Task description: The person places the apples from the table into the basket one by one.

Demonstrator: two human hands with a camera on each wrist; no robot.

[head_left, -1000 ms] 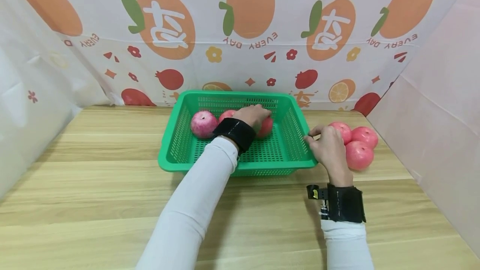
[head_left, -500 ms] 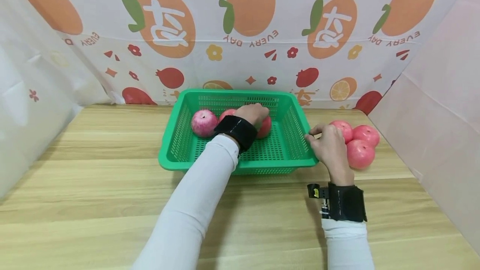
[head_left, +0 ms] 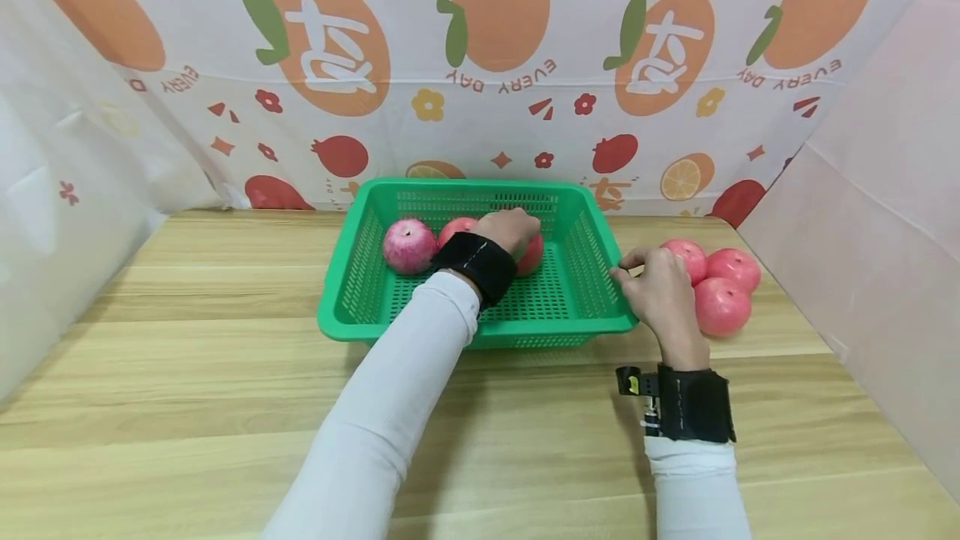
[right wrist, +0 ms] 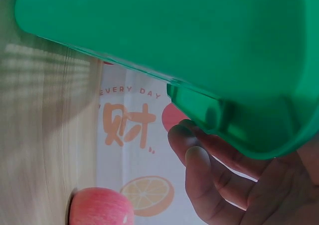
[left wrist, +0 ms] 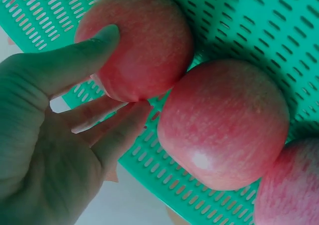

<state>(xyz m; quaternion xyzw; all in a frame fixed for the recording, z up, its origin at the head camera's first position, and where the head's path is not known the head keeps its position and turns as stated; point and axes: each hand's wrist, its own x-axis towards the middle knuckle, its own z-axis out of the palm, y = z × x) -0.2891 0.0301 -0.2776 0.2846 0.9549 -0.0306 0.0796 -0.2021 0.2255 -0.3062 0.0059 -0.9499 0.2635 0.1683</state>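
Note:
A green plastic basket stands on the wooden table with a row of 3 apples inside. My left hand reaches in and grips the rightmost red apple; its thumb lies on the skin, with other fingers round the far side. Touching that fruit is a middle apple, partly covered by the wrist in the head view. Leftmost sits a paler, streaked apple. At the basket's right side, my right hand holds the rim, fingers curled at its edge in the right wrist view.
Beyond the right hand, 3 more apples sit clustered on the table. A fruit-printed cloth hangs right behind the basket. Pale sheets close off both sides.
The view shifts very slightly. Both hands stay where they were, the left on the apple and the right on the basket rim; no apple has visibly moved within the basket.

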